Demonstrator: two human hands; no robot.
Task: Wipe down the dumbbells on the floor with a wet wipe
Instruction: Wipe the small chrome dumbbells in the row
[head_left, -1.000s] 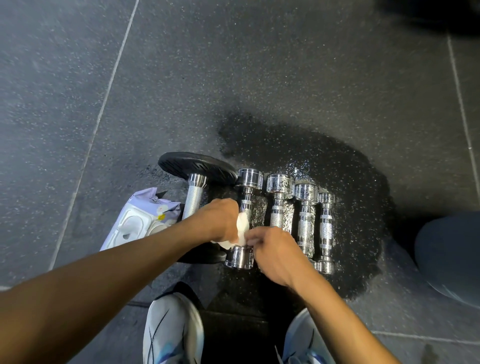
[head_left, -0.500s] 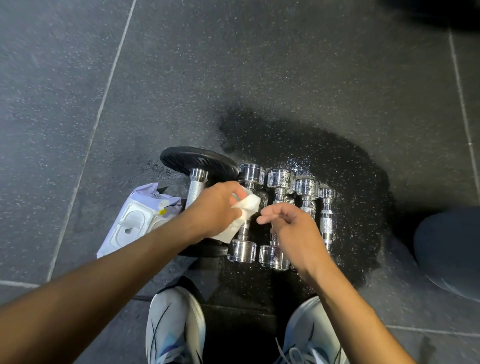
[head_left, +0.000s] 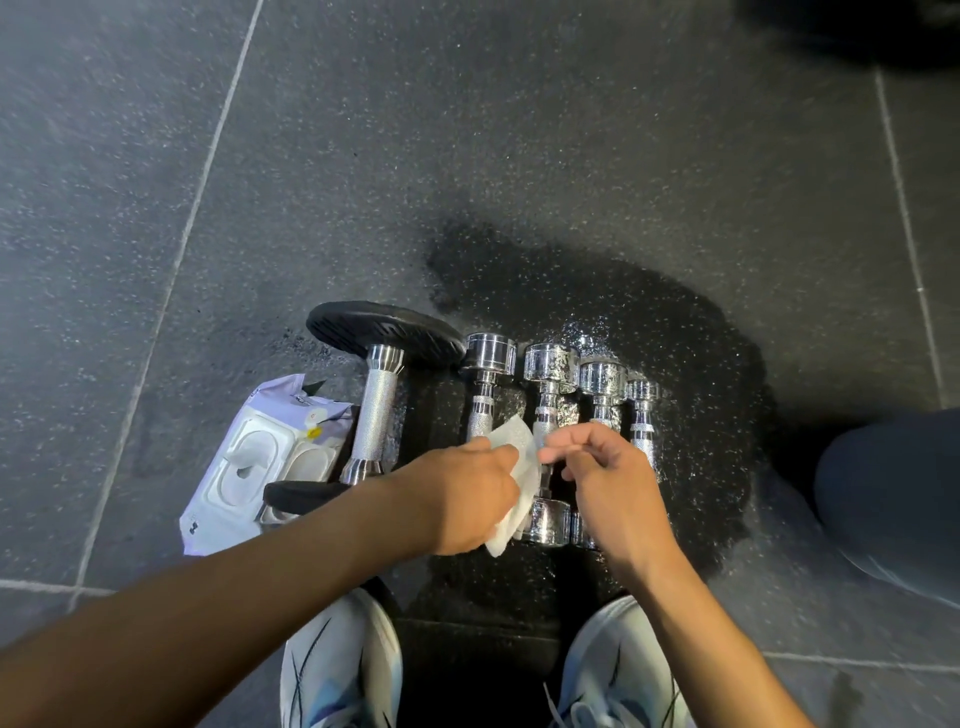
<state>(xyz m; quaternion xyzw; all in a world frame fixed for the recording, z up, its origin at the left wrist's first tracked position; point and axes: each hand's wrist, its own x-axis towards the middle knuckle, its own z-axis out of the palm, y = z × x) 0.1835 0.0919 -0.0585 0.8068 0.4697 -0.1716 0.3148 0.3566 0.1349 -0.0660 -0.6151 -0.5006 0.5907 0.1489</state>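
Observation:
Several chrome dumbbells (head_left: 550, 364) lie side by side on a wet patch of dark rubber floor, with a larger black-plated dumbbell (head_left: 376, 410) at their left. My left hand (head_left: 462, 499) holds a white wet wipe (head_left: 519, 467) above the handles of the two leftmost chrome dumbbells. My right hand (head_left: 608, 483) pinches the wipe's right edge with thumb and forefinger, the other fingers curled. The hands hide the near ends of most chrome dumbbells.
A pale purple pack of wet wipes (head_left: 260, 462) with its white lid lies left of the black dumbbell. My two white shoes (head_left: 343, 670) stand at the bottom. A dark rounded object (head_left: 893, 499) sits at the right edge. Pale seams cross the floor tiles.
My left hand lifted the wipe off the chrome dumbbell's handle and opened it out. My right hand left the dumbbells' near ends and took hold of the wipe's edge.

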